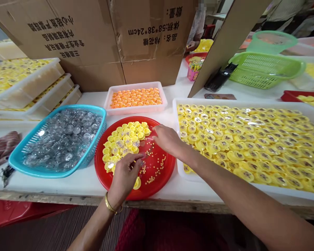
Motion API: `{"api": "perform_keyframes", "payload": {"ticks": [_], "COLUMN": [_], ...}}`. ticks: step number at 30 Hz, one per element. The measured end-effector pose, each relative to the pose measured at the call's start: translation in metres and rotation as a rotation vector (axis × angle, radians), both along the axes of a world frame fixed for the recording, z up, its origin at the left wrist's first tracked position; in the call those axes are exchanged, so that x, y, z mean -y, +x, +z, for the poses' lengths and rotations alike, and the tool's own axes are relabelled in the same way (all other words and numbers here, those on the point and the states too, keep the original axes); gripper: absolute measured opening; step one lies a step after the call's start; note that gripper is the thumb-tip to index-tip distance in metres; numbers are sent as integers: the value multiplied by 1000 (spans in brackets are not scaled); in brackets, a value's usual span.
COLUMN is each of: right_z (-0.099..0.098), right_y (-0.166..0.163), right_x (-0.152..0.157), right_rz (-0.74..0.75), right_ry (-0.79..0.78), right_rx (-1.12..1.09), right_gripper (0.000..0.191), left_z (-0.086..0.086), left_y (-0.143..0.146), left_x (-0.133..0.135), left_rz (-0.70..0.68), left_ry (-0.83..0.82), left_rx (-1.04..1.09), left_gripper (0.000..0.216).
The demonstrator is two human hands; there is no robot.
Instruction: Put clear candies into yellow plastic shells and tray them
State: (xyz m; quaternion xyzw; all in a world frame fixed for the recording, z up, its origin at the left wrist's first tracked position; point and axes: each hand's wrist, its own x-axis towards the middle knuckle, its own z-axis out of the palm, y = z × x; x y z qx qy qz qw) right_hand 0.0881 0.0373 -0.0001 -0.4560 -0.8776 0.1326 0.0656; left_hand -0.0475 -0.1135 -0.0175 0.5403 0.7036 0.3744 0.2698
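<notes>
My left hand (127,176), with a gold bangle at the wrist, is over the red round tray (166,177). Its thumb and index finger pinch what looks like a small clear plastic cap (143,156). Over the tray's right side is my right hand (166,139), fingers closed together; whatever they hold is hidden. Small yellow plastic cups (120,143) fill the tray's left part, some with clear pieces on top. Tiny pale beads (159,167) lie scattered on the right. One yellow cup (137,183) sits apart, just below my left hand.
A blue basket (15,162) of clear plastic caps stands left. Behind the tray is a white bin (136,111) of orange cups. A wide white tray (176,108) of yellow cups lies right. Cardboard (94,42) walls the back; stacked bins (36,90) stand far left.
</notes>
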Motion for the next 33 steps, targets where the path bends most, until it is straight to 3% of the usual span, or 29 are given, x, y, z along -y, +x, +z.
{"api": "perform_keyframes", "payload": {"ticks": [4,8,13,17,19,25,30,33], "right_z": [-19,-30,-18,-2,2,1,-5,-10], "right_y": [-34,-43,-30,-4,10,40,48,48], "right_x": [-27,-33,-22,4,21,64,81,86], "right_rz": [-21,-39,-70,-74,-86,-134,-134,-132], "right_ry": [-27,-27,-5,44,62,-15,-54,-59], "right_rx": [71,93,125,85,32,-108,-260,-356], "right_gripper": [18,22,21,22,22,20,17,16], "left_z": [-6,-11,-6,2,3,1,0,-2], "left_y": [7,2,-10,-19,-18,3,19,27], "left_x": [10,17,15,9,7,-2,-7,-6], "left_rz": [-43,-58,-52,5,-57,-416,-625,-641], "left_ry": [-18,2,39,46,36,-4,-56,-150], "left_rx": [-9,-62,-260,-404,-494,-908,-971,-996], "left_gripper": [23,21,19,19,19,27,18,19]}}
